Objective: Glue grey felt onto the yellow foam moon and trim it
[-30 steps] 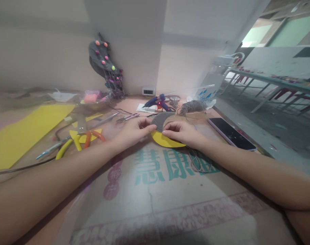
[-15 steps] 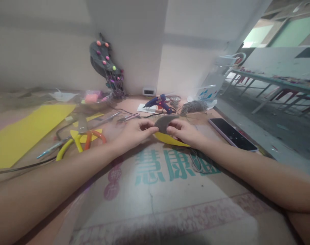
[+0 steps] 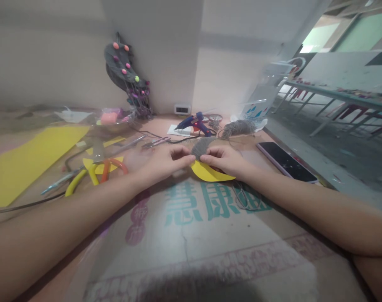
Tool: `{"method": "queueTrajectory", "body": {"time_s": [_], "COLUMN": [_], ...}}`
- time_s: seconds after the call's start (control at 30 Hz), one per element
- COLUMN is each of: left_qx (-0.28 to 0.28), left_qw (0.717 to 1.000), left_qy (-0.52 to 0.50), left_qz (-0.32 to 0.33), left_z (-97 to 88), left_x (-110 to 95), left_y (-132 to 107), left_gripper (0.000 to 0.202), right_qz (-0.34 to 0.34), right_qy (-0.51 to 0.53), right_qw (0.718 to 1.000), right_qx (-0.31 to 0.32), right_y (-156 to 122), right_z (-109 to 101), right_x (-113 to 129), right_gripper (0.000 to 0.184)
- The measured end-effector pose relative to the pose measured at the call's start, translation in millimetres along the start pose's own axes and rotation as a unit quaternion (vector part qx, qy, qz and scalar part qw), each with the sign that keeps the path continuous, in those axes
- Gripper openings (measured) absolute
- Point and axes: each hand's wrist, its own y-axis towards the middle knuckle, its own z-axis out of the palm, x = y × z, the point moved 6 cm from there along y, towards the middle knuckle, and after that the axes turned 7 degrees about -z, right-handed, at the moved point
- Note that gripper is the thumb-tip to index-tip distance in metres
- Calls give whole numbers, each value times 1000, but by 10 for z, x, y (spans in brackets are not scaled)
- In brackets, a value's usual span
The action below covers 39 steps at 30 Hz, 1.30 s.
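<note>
Fingers: left hand [image 3: 164,162] pinches yellow cutout [image 3: 210,173] | right hand [image 3: 226,160] pinches it too

You are in a craft workshop. Your surface [image 3: 191,235] carries a blue hot-glue gun [image 3: 194,122] with its red lamp lit, a flat yellow foam sheet [image 3: 27,157], orange- and yellow-handled scissors [image 3: 99,165], a loose bundle of grey yarn [image 3: 239,127] and a yellow foam crescent [image 3: 210,173] partly covered in grey. A grey felt ornament [image 3: 121,69] dotted with coloured pompoms leans in the corner. A long work table [image 3: 336,94] stands to your right.

Table [image 3: 161,125] with printed sheet [image 3: 191,239], phone [image 3: 285,161], glue gun [image 3: 194,122], perhaps pliers [image 3: 98,167].
</note>
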Motion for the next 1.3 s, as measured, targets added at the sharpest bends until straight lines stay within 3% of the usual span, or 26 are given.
{"method": "queueTrajectory", "body": {"time_s": [0.17, 0.33, 0.6, 0.8, 1.0, 1.13, 1.23, 1.3], "left_qx": [0, -22, -7, 21, 47, 50, 49, 45], "left_qw": [998, 998, 995, 989, 980, 987, 992, 996], "left_qy": [-36, -52, -92, -143, -190, -153, -117, -62], "left_qz": [-48, -32, -27, -17, 39, 25, 24, 48], "left_z": [-2, -55, -31, 18, -4, -15, -37, -62], "left_x": [75, 79, 71, 79, 24, 1, -57, -110], "left_y": [8, 33, 26, 52, 64, 30, -5, -24], "left_gripper": [27, 23, 21, 22, 20, 15, 14, 16], "right_qz": [-21, -12, 26, -11, -77, -68, -23, 0], "right_qy": [63, 128, 115, 99, -15, -55, -12, 44], "right_qw": [998, 990, 992, 994, 981, 994, 999, 997], "right_qx": [-20, -56, -49, -52, -176, -64, 33, 56], "right_y": [13, 43, 40, 38, 18, 24, -13, -34], "right_z": [-17, -96, -69, -111, -369, -139, 101, 185], "right_x": [10, -63, -94, -66, 58, 126, 133, 122], "right_gripper": [38, 30, 25, 32, 31, 34, 36, 33]}}
